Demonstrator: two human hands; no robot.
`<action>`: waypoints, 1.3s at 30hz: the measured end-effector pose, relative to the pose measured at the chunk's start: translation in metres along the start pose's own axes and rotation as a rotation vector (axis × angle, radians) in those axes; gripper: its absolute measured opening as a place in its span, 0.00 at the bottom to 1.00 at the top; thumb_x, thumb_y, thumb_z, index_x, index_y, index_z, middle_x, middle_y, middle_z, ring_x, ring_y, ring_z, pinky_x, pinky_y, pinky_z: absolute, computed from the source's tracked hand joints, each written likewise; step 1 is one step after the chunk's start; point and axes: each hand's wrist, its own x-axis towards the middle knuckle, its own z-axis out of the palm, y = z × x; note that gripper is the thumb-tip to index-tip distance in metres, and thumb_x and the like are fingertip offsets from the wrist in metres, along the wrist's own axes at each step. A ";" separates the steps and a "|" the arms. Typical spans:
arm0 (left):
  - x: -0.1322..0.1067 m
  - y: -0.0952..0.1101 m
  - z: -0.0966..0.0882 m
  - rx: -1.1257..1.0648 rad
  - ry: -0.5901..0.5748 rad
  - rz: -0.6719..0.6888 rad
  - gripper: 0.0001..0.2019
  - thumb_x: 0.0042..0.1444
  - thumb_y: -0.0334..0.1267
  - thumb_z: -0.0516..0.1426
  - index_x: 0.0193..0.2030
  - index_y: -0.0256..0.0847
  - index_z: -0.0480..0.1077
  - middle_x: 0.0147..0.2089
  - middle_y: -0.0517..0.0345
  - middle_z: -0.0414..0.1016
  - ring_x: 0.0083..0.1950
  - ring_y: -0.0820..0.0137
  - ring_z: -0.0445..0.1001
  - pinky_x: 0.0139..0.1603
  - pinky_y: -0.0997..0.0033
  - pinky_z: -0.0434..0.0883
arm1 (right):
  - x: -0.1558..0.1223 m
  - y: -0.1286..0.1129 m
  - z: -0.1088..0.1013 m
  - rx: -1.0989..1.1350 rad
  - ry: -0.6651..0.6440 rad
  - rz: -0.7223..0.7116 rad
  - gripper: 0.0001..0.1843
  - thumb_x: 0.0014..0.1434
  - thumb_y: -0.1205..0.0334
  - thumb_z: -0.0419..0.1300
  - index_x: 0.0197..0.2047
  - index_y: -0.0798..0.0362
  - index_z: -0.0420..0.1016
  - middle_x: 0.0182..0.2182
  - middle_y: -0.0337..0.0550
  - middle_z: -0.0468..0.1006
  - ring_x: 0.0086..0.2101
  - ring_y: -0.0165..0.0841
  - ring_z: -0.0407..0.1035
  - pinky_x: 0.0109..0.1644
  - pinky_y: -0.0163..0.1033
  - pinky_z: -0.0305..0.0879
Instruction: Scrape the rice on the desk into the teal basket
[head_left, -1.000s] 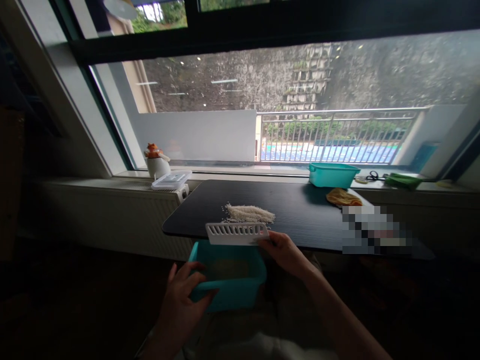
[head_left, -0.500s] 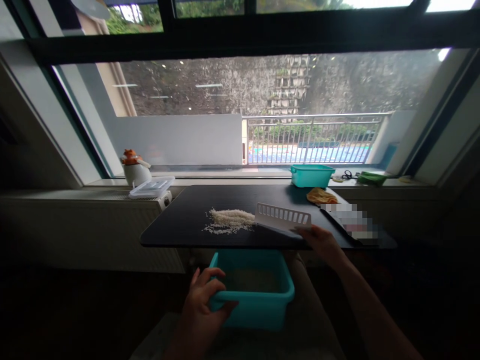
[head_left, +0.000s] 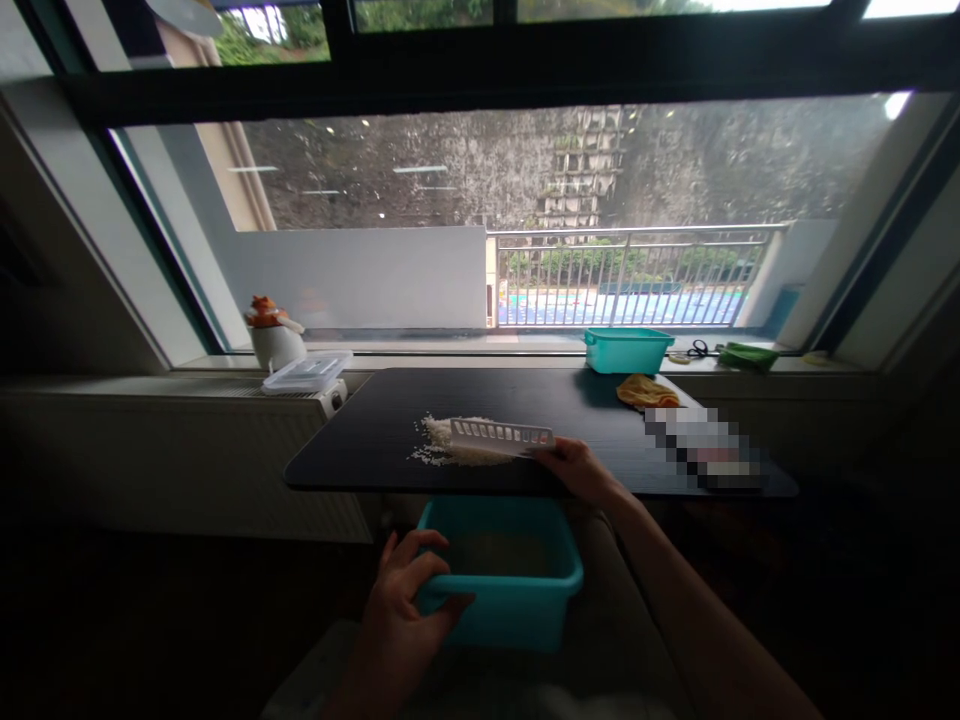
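My right hand (head_left: 576,467) grips the right end of a white slotted plastic panel (head_left: 501,436), which lies across the top of a small pile of white rice (head_left: 444,450) on the black table (head_left: 360,450). My left hand (head_left: 405,600) holds the left rim of a teal plastic bin (head_left: 525,600) below the table's front edge, on my lap. Some rice lies inside the bin.
A second teal bin (head_left: 627,351) and a yellow cloth (head_left: 646,391) sit at the table's back right. Scissors (head_left: 697,350) and a green object (head_left: 742,355) lie on the window sill. A white cup (head_left: 274,340) and a clear lidded box (head_left: 307,373) stand at the left.
My right hand has carried the slotted panel from the right of the rice leftward onto the pile. The left hand stays on the bin's rim.
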 end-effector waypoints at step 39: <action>0.000 -0.002 -0.001 -0.049 -0.024 -0.059 0.06 0.47 0.38 0.61 0.24 0.43 0.69 0.45 0.55 0.71 0.50 0.57 0.72 0.51 0.51 0.70 | -0.052 0.006 -0.054 -0.058 0.113 0.043 0.14 0.52 0.56 0.61 0.40 0.51 0.81 0.38 0.42 0.83 0.42 0.45 0.75 0.49 0.49 0.69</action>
